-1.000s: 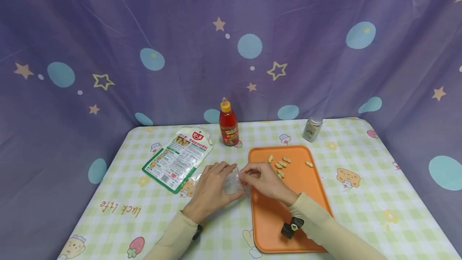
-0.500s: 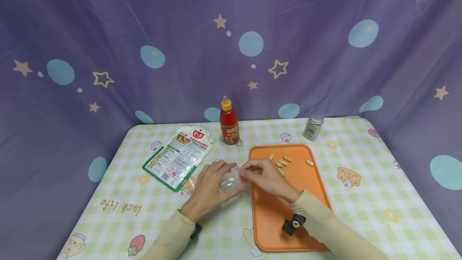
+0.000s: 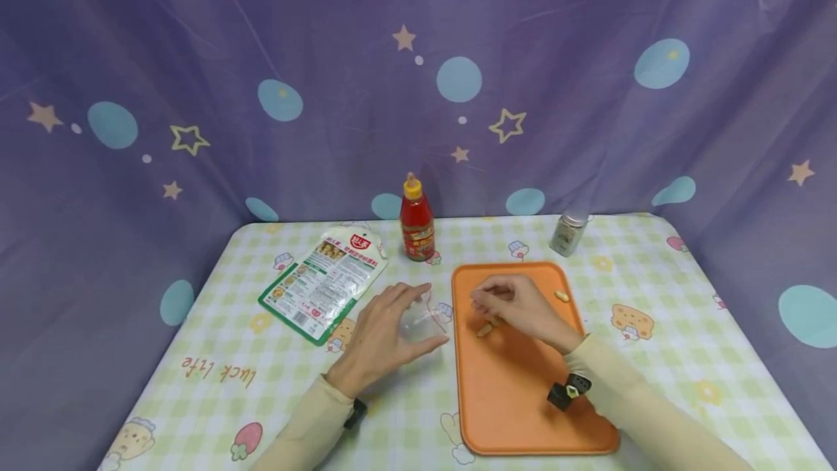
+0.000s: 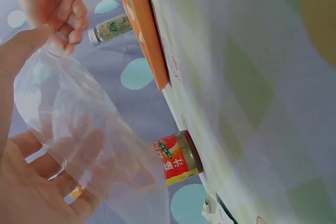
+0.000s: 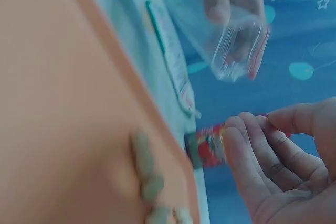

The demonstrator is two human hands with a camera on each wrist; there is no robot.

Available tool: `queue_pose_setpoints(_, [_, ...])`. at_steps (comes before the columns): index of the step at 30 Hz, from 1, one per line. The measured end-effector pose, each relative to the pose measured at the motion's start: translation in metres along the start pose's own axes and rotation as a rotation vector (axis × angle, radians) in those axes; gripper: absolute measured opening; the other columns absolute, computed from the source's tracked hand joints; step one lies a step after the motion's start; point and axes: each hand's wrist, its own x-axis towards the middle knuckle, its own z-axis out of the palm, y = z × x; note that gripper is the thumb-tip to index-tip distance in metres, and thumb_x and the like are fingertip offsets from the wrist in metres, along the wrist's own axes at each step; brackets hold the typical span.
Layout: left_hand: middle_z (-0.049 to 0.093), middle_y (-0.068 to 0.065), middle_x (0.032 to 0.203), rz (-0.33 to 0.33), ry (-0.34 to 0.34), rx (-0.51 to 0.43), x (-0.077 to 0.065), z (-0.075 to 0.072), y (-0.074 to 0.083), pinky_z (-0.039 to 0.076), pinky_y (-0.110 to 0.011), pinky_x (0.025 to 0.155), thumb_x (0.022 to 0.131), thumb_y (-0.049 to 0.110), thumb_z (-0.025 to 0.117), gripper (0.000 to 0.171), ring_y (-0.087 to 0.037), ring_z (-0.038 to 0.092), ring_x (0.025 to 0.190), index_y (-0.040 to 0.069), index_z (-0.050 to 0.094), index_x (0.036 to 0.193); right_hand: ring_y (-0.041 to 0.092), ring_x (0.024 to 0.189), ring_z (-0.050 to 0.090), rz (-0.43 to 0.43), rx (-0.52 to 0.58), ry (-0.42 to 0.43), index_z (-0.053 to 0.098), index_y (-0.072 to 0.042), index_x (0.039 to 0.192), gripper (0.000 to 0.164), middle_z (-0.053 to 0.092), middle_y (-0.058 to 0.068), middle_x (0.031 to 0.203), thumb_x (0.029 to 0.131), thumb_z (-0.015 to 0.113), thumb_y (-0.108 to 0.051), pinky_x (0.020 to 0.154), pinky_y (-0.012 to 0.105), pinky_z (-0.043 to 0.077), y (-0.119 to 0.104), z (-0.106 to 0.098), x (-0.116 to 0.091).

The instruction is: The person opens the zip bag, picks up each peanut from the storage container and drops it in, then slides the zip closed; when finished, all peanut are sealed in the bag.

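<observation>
The left grip (image 3: 378, 346) was clasped round the bag (image 3: 421, 322), its mouth facing the tray (image 3: 516, 398); the rim probably needed spreading wide (thin film sags shut easily). The nuts (image 3: 485, 330) lay on the tray near the right grip (image 3: 519, 307), which looked empty, fingers loosely bent; a light pinch on one seemed wisest.
</observation>
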Motion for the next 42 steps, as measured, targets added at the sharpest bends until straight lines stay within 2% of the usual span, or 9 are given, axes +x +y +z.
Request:
queue_pose_setpoints(8, [0.067,0.013,0.117,-0.014,0.007,-0.035,0.005,-0.002,0.002,0.055,-0.031,0.086,0.077,0.067,0.083,0.086,-0.008,0.061,0.098,0.025,0.057,0.147,0.031,0.088,0.078,0.045,-0.112,0.042,0.074,0.001,0.115,0.029,0.079,0.019,0.104,0.104,0.066,-0.024,0.079,0.041,0.065,0.02,-0.038,-0.012])
queue_pose_setpoints(14, [0.068,0.011,0.117,-0.028,0.004,-0.053,0.006,-0.001,0.003,0.056,-0.038,0.101,0.077,0.067,0.083,0.09,-0.011,0.064,0.105,0.027,0.053,0.151,0.022,0.091,0.078,0.058,-0.322,0.117,0.077,-0.005,0.115,0.022,0.08,0.01,0.105,0.103,0.067,-0.021,0.082,0.03,0.062,0.031,-0.064,-0.022])
queue_pose_setpoints(17, [0.069,0.009,0.12,-0.044,0.002,-0.061,0.006,-0.001,0.004,0.054,-0.041,0.108,0.076,0.067,0.083,0.091,-0.014,0.066,0.111,0.027,0.052,0.152,0.021,0.088,0.078,0.044,-0.4,0.145,0.077,-0.004,0.113,0.019,0.08,0.01,0.104,0.101,0.069,-0.016,0.078,0.027,0.061,0.035,-0.076,-0.025])
queue_pose_setpoints(20, [0.069,0.008,0.123,-0.058,0.0,-0.068,0.006,-0.001,0.004,0.054,-0.042,0.109,0.076,0.067,0.084,0.092,-0.016,0.066,0.115,0.026,0.051,0.152,0.023,0.088,0.077,0.035,-0.449,0.17,0.078,-0.003,0.112,0.017,0.08,0.013,0.103,0.098,0.071,-0.011,0.076,0.028,0.061,0.039,-0.087,-0.026])
queue_pose_setpoints(24, [0.07,0.006,0.125,-0.068,-0.001,-0.08,0.006,0.0,0.003,0.049,-0.045,0.116,0.076,0.066,0.084,0.091,-0.02,0.066,0.125,0.025,0.053,0.15,0.026,0.09,0.077,0.04,-0.502,0.193,0.078,-0.004,0.109,0.015,0.08,0.013,0.103,0.095,0.074,-0.008,0.078,0.035,0.062,0.043,-0.1,-0.028])
queue_pose_setpoints(27, [0.07,0.006,0.126,-0.076,-0.005,-0.086,0.007,0.001,0.003,0.047,-0.045,0.118,0.075,0.066,0.084,0.089,-0.02,0.065,0.126,0.025,0.054,0.148,0.026,0.089,0.077,0.043,-0.536,0.193,0.078,-0.005,0.107,0.014,0.08,0.012,0.101,0.095,0.075,-0.009,0.078,0.036,0.062,0.045,-0.107,-0.029])
queue_pose_setpoints(33, [0.069,0.01,0.124,-0.073,0.003,-0.09,0.007,0.001,0.001,0.057,-0.039,0.102,0.075,0.066,0.085,0.087,-0.014,0.065,0.116,0.025,0.056,0.146,0.021,0.082,0.076,0.01,-0.591,0.179,0.078,-0.004,0.1,0.01,0.081,0.01,0.095,0.09,0.077,-0.004,0.075,0.028,0.059,0.048,-0.112,-0.028])
queue_pose_setpoints(39, [0.068,0.01,0.126,-0.071,0.003,-0.105,0.007,0.0,0.0,0.052,-0.04,0.111,0.075,0.067,0.084,0.088,-0.014,0.065,0.121,0.025,0.056,0.146,0.017,0.078,0.073,0.009,-0.589,0.158,0.077,-0.002,0.096,0.01,0.08,0.012,0.092,0.087,0.078,0.001,0.069,0.022,0.057,0.053,-0.11,-0.026])
queue_pose_setpoints(42, [0.068,0.011,0.126,-0.072,-0.006,-0.11,0.007,0.0,0.0,0.055,-0.038,0.106,0.075,0.068,0.084,0.089,-0.012,0.064,0.12,0.025,0.056,0.147,0.015,0.076,0.072,0.008,-0.621,0.14,0.076,-0.003,0.094,0.01,0.078,0.009,0.087,0.086,0.078,0.001,0.067,0.023,0.056,0.055,-0.109,-0.025])
